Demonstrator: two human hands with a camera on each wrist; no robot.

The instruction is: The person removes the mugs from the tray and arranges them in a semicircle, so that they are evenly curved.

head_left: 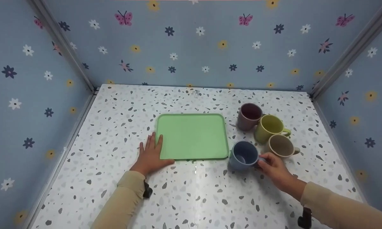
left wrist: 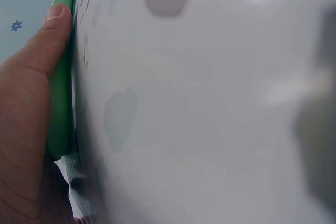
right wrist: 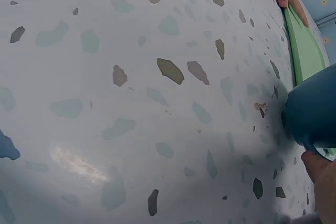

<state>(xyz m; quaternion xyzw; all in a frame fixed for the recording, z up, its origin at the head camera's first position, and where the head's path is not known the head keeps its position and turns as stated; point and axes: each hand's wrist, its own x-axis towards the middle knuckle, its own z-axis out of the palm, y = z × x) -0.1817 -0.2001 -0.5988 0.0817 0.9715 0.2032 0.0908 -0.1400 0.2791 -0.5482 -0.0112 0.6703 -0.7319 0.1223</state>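
A light green rectangular tray (head_left: 192,136) lies on the speckled table. My left hand (head_left: 151,157), fingers spread, rests at the tray's near left corner, with the thumb along its near edge. In the left wrist view that thumb (left wrist: 47,45) touches the tray's green side (left wrist: 60,108). My right hand (head_left: 275,168) grips the handle of a blue mug (head_left: 243,156) just right of the tray's near right corner. The mug (right wrist: 315,106) is upright, its inside bare; I cannot tell whether its base touches the table.
Behind and right of the blue mug stand a maroon mug (head_left: 249,117), a yellow-green mug (head_left: 270,128) and a beige mug (head_left: 280,146), close together. Flower-patterned walls (head_left: 191,47) enclose the table (head_left: 127,105) at the back and both sides.
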